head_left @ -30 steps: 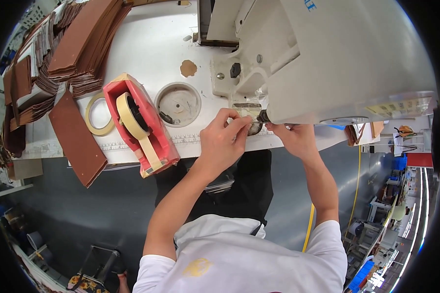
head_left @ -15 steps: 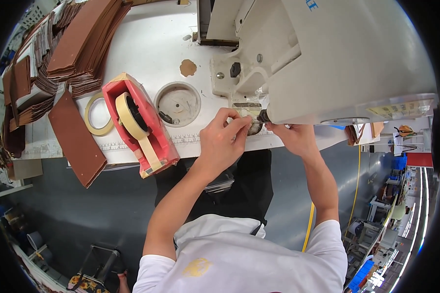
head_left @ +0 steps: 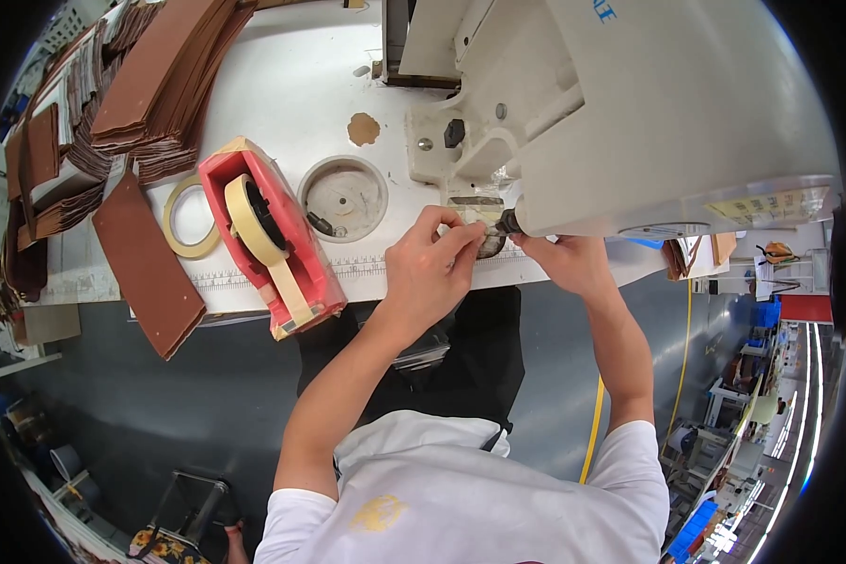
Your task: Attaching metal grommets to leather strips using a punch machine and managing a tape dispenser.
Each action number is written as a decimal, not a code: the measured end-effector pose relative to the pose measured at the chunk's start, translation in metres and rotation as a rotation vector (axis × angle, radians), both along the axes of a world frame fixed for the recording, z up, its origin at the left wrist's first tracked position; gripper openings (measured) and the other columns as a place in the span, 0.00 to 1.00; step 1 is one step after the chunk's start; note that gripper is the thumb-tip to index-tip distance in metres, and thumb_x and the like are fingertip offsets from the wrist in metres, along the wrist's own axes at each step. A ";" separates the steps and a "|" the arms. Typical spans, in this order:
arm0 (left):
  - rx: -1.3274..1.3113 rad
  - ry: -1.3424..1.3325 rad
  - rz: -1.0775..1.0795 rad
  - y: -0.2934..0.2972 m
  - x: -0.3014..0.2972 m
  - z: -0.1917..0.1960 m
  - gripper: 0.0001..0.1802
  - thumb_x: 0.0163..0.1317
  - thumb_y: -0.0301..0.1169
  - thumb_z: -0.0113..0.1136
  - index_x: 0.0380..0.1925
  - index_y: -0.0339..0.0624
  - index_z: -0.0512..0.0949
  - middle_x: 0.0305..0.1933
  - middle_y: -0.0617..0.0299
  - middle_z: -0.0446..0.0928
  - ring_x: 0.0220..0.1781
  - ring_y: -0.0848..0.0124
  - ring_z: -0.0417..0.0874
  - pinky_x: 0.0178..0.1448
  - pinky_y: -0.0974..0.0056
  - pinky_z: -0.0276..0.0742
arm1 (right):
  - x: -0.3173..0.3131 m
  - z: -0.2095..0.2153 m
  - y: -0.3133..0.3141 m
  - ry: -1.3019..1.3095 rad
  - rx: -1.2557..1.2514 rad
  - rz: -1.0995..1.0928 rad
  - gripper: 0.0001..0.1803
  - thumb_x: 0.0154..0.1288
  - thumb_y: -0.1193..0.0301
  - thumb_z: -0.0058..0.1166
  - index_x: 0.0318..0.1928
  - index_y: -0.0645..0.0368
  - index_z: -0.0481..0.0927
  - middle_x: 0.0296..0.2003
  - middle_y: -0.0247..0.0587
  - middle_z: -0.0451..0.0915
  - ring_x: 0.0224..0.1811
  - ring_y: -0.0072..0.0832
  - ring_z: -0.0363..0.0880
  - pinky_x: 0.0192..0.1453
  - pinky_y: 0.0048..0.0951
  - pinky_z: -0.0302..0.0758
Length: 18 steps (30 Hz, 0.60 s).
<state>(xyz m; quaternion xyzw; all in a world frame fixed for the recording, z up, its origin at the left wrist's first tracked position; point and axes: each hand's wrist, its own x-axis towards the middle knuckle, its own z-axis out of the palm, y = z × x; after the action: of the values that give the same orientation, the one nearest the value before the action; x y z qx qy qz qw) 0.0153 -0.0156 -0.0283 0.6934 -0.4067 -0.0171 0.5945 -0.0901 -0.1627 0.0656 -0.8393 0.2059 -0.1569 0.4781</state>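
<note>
My left hand (head_left: 430,263) is at the front edge of the white worktable (head_left: 282,94), thumb and fingertips pinched together beside the black fitting (head_left: 509,222) under a large off-white machine head (head_left: 667,122). What the pinch holds is too small to make out. My right hand (head_left: 571,264) reaches in from the other side, its fingers drawn together against the lower side of the machine head near the same fitting. Its fingertips are partly hidden, so I cannot tell what they grip. Just behind the left fingertips lies a dark-edged opening (head_left: 491,246) in the machine bed.
Left of my hands stands a red tape dispenser (head_left: 301,246) with a cream roll. Beside it lie a loose tape ring (head_left: 169,221) and a brown panel (head_left: 141,254). Stacked brown panels (head_left: 164,75) fill the far left. A round dish (head_left: 357,193) is set behind the printed ruler (head_left: 359,267).
The view has shifted very slightly. Both hands keep nearly the same place and finger pose by the black fitting.
</note>
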 end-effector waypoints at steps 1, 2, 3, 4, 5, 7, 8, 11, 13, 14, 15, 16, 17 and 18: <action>0.000 0.005 -0.003 0.000 0.000 0.000 0.11 0.54 0.23 0.71 0.38 0.47 0.87 0.38 0.64 0.78 0.22 0.68 0.80 0.25 0.64 0.74 | 0.000 0.000 0.001 -0.014 0.011 -0.005 0.09 0.51 0.83 0.65 0.36 0.63 0.85 0.30 0.29 0.82 0.34 0.20 0.76 0.37 0.27 0.73; 0.001 0.005 -0.003 0.000 0.000 0.000 0.11 0.54 0.23 0.71 0.38 0.47 0.87 0.38 0.64 0.78 0.22 0.68 0.80 0.25 0.64 0.74 | 0.000 0.000 0.001 -0.013 0.011 -0.004 0.09 0.51 0.83 0.65 0.36 0.63 0.85 0.30 0.29 0.82 0.34 0.20 0.76 0.37 0.27 0.73; -0.001 0.005 -0.002 0.000 0.000 0.000 0.11 0.54 0.23 0.71 0.38 0.47 0.87 0.38 0.64 0.78 0.22 0.68 0.80 0.25 0.64 0.74 | 0.000 0.000 0.001 0.011 -0.008 -0.015 0.09 0.51 0.84 0.64 0.36 0.63 0.85 0.30 0.29 0.82 0.34 0.20 0.77 0.37 0.26 0.73; -0.002 0.005 -0.002 0.000 0.000 0.000 0.11 0.54 0.24 0.71 0.38 0.47 0.87 0.38 0.64 0.78 0.23 0.68 0.80 0.25 0.64 0.74 | 0.000 0.000 0.001 0.035 -0.028 -0.025 0.09 0.51 0.84 0.64 0.36 0.64 0.84 0.30 0.29 0.82 0.34 0.19 0.77 0.37 0.26 0.73; -0.002 0.006 -0.001 0.000 0.000 0.000 0.11 0.54 0.24 0.71 0.38 0.47 0.87 0.38 0.64 0.78 0.23 0.68 0.80 0.25 0.64 0.74 | 0.000 0.000 0.001 0.036 -0.028 -0.024 0.09 0.51 0.84 0.64 0.36 0.64 0.84 0.30 0.29 0.82 0.34 0.19 0.77 0.37 0.26 0.73; 0.013 0.004 -0.005 0.000 0.000 0.000 0.11 0.54 0.24 0.71 0.39 0.47 0.87 0.38 0.64 0.78 0.23 0.68 0.80 0.25 0.64 0.74 | -0.001 -0.002 0.000 -0.003 -0.024 -0.020 0.10 0.51 0.85 0.64 0.36 0.64 0.85 0.31 0.30 0.82 0.33 0.19 0.77 0.36 0.25 0.74; 0.013 0.004 -0.005 0.000 0.000 0.001 0.11 0.54 0.24 0.71 0.39 0.47 0.87 0.38 0.64 0.78 0.23 0.68 0.80 0.25 0.64 0.74 | -0.003 -0.005 -0.002 -0.002 -0.024 -0.020 0.10 0.51 0.85 0.64 0.36 0.64 0.85 0.31 0.30 0.82 0.33 0.19 0.77 0.36 0.25 0.74; 0.014 0.006 -0.007 -0.001 -0.001 0.002 0.11 0.54 0.24 0.71 0.39 0.47 0.86 0.38 0.64 0.78 0.23 0.68 0.80 0.25 0.64 0.74 | -0.005 -0.011 -0.006 -0.042 -0.002 -0.055 0.11 0.50 0.85 0.64 0.36 0.65 0.85 0.31 0.31 0.83 0.33 0.20 0.78 0.37 0.24 0.75; 0.005 0.002 -0.001 -0.001 -0.001 0.001 0.12 0.54 0.24 0.71 0.39 0.47 0.86 0.38 0.63 0.78 0.23 0.68 0.80 0.25 0.64 0.74 | -0.003 -0.010 -0.004 -0.088 -0.048 -0.024 0.12 0.49 0.86 0.65 0.37 0.65 0.85 0.31 0.32 0.84 0.33 0.20 0.79 0.37 0.25 0.75; 0.005 0.002 -0.003 -0.001 -0.001 0.001 0.12 0.54 0.24 0.71 0.39 0.47 0.86 0.38 0.63 0.78 0.23 0.68 0.80 0.25 0.64 0.74 | -0.003 -0.009 -0.004 -0.088 -0.048 -0.025 0.12 0.49 0.86 0.65 0.37 0.65 0.85 0.31 0.32 0.84 0.33 0.20 0.79 0.37 0.25 0.75; 0.006 0.005 -0.005 -0.001 -0.001 0.000 0.12 0.54 0.24 0.71 0.39 0.47 0.86 0.38 0.63 0.78 0.23 0.67 0.80 0.25 0.64 0.74 | -0.003 -0.009 -0.005 -0.070 -0.074 -0.015 0.12 0.49 0.86 0.65 0.37 0.65 0.85 0.31 0.32 0.84 0.34 0.20 0.79 0.37 0.25 0.75; 0.006 0.009 -0.007 -0.001 -0.001 0.000 0.12 0.54 0.24 0.71 0.39 0.47 0.86 0.38 0.63 0.78 0.23 0.67 0.80 0.25 0.64 0.74 | -0.003 -0.009 -0.005 -0.053 -0.101 -0.004 0.12 0.50 0.86 0.65 0.37 0.64 0.86 0.31 0.32 0.84 0.34 0.20 0.79 0.37 0.26 0.75; 0.007 0.008 -0.007 -0.001 -0.001 0.000 0.12 0.54 0.24 0.71 0.39 0.47 0.86 0.38 0.63 0.78 0.23 0.67 0.80 0.25 0.64 0.74 | -0.003 -0.008 -0.005 -0.054 -0.100 -0.004 0.12 0.50 0.86 0.65 0.37 0.64 0.86 0.31 0.32 0.84 0.34 0.20 0.79 0.37 0.26 0.75; 0.004 0.011 -0.009 -0.001 -0.001 0.000 0.12 0.54 0.23 0.71 0.39 0.47 0.86 0.38 0.63 0.78 0.23 0.67 0.80 0.25 0.64 0.74 | -0.002 -0.007 -0.004 -0.047 -0.133 0.000 0.11 0.50 0.85 0.65 0.37 0.64 0.85 0.31 0.32 0.83 0.34 0.21 0.79 0.38 0.26 0.76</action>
<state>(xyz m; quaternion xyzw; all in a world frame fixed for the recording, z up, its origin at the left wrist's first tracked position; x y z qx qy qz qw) 0.0147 -0.0165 -0.0283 0.6926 -0.4065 -0.0245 0.5954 -0.0923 -0.1671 0.0586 -0.8652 0.1839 -0.1901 0.4261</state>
